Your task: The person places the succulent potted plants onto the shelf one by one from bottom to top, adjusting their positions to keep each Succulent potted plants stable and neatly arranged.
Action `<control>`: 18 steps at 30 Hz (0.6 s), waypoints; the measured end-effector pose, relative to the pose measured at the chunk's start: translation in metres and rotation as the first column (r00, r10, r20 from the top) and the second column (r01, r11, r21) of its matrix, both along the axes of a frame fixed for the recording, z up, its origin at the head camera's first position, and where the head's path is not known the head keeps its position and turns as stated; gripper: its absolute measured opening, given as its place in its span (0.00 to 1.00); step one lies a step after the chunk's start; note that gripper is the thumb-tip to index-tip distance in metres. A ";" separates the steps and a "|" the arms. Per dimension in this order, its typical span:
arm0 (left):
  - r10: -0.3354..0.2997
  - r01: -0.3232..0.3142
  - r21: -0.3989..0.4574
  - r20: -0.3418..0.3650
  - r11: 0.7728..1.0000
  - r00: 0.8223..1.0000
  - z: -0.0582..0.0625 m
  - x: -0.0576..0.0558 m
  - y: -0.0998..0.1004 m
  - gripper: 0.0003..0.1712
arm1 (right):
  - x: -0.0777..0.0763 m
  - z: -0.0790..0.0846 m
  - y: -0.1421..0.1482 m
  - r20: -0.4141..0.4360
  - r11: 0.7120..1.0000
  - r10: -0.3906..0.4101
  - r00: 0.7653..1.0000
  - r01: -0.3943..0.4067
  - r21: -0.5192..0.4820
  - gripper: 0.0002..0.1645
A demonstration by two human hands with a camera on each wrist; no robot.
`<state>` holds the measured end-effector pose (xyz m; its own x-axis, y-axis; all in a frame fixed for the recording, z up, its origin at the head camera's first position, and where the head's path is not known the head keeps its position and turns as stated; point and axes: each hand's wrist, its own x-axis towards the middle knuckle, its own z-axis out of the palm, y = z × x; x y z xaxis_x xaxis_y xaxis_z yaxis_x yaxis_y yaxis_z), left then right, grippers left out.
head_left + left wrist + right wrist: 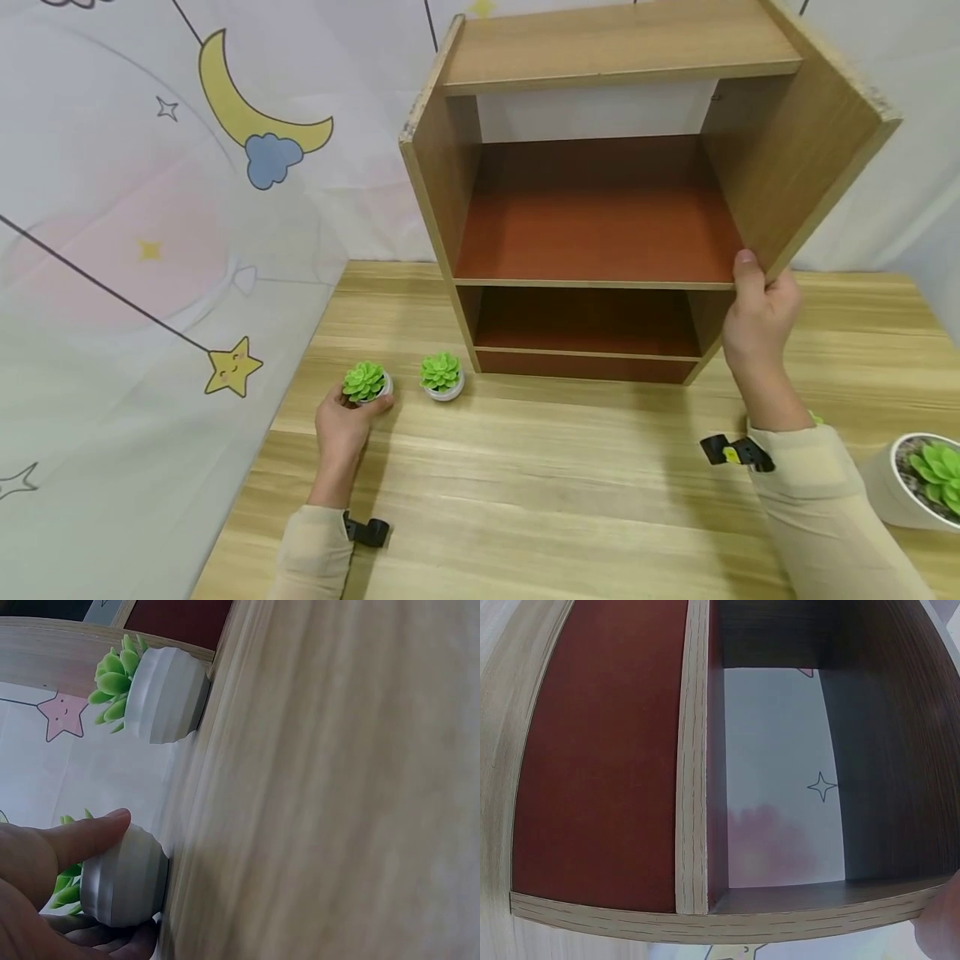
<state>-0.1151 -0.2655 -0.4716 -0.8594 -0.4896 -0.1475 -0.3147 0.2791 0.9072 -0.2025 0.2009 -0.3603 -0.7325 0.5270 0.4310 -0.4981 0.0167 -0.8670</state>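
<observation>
Nearest the viewer, two pale sleeves (832, 508) reach over the wood-grained bench (555, 467), each with a black wrist device (738, 452) near the cuff. At the right border stands a large potted plant (926, 483), partly cut off; beside the right sleeve a scrap of green (816, 418) shows, too hidden to identify. Farther out, at the left, the left hand (345, 425) encloses a small potted plant (365, 381): its grip pinches the ribbed white pot, thumb on one side, fingers on the other. The left wrist view shows the pot's base at the bench top. Holding the pot rather than the leaves presumably spares the foliage and gives a firmer surface. A second small potted plant (442, 375) stands upright and untouched, between the held one and the shelf unit (592, 233), just beside the unit's near left corner.

The shelf unit stands on the bench beyond, its front toward the person, which places its compartments within reach. The right hand (761, 321) clasps the front edge of the right side panel, its grip pinching the board with the thumb near the middle shelf, probably to steady the frame. Farthest back hangs a pale cloth (97, 433) printed with a yellow moon (225, 104) and a star (234, 367); the right wrist view shows cloth through the unit's rear opening.
</observation>
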 end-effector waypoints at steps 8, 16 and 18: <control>-0.001 0.001 0.002 -0.008 1.000 1.000 0.000 0.002 -0.001 0.44 | 0.001 0.000 0.000 0.007 1.000 -0.004 1.000 0.004 0.018 0.11; 0.022 -0.023 -0.031 -0.022 0.999 1.000 0.001 0.001 -0.001 0.43 | -0.001 0.000 0.000 0.004 1.000 -0.005 1.000 0.005 0.011 0.12; 0.029 -0.029 -0.032 -0.026 0.999 0.999 0.000 0.001 -0.001 0.43 | -0.001 0.000 0.000 0.007 1.000 -0.008 1.000 0.008 0.020 0.12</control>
<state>-0.1136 -0.2662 -0.4713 -0.8481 -0.5184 -0.1095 -0.3001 0.2997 0.9056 -0.2032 0.2013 -0.3606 -0.7315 0.5241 0.4361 -0.4917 0.0376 -0.8700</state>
